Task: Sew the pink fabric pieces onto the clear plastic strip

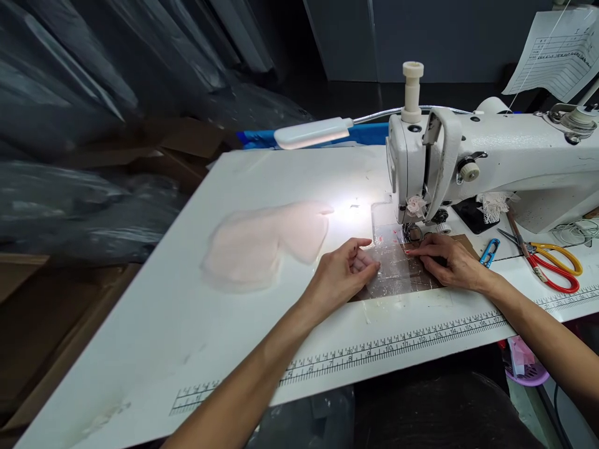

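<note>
My left hand [345, 271] rests by the left edge of the clear plate [390, 274] on the sewing machine's bed. Its thumb and forefinger are apart, the other fingers curl inward, and nothing shows between them. Close to the presser foot [412, 233], my right hand [449, 259] lies over a brown patch [421, 274], fingertips drawn together and pointing left. Anything pinched there is too small to make out. The white sewing machine [491, 149] stands above both hands. Left of them, a sheer pale pink fabric piece [248, 246] lies flat on the white table [159, 324].
A blue thread snipper [490, 252], red-handled scissors [556, 277] and yellow-handled scissors [564, 254] lie right of my right hand. A white lamp [313, 133] hangs over the table's back edge. A printed ruler [388, 350] runs along the front. Cardboard boxes [70, 330] stand left.
</note>
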{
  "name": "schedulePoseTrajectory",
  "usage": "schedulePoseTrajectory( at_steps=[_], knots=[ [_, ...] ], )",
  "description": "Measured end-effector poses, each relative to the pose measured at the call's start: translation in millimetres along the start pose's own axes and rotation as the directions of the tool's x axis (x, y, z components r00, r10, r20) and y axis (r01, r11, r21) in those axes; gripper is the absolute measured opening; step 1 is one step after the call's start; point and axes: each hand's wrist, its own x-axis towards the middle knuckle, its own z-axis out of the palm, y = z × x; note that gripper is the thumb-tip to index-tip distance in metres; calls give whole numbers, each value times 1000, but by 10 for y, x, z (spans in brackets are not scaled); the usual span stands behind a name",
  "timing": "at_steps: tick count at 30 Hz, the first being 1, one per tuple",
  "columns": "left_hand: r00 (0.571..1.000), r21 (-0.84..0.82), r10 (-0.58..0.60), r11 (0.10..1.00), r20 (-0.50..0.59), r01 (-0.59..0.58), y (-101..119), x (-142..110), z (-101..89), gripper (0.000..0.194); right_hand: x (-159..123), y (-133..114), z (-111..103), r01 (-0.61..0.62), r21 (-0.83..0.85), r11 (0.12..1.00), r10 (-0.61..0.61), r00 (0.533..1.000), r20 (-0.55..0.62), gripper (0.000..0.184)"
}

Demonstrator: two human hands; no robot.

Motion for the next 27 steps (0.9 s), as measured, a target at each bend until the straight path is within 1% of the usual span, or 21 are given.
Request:
schedulePoseTrajectory(
  at_steps=[7,12,16,19,23,27],
  knots=[
    [1000,-18,-9,1000,9,9,-32,21,2,49,-2,1,11,8,-51,999,-8,1000,13,32],
    [998,-40,-46,998,36,48,-51,50,-9,57,-1,-2,24,11,-55,998,-11,1000,2,34],
    [997,-40,-65,997,45,67,-32,52,-9,59,-11,1,22,2,-65,998,-2,1000,4,34],
    [997,-42,-62,997,40,64,-19,45,1,60,-19,12,25,25,-65,998,-25,1000,-1,33],
    [998,-31,-55,998,24,55,-13,36,12,59,-24,24,35,78,-88,993,-77,997,22,28],
    [999,-18,-46,999,18,46,-13,33,19,56,-23,30,52,96,-128,987,-92,995,34,28]
  ],
)
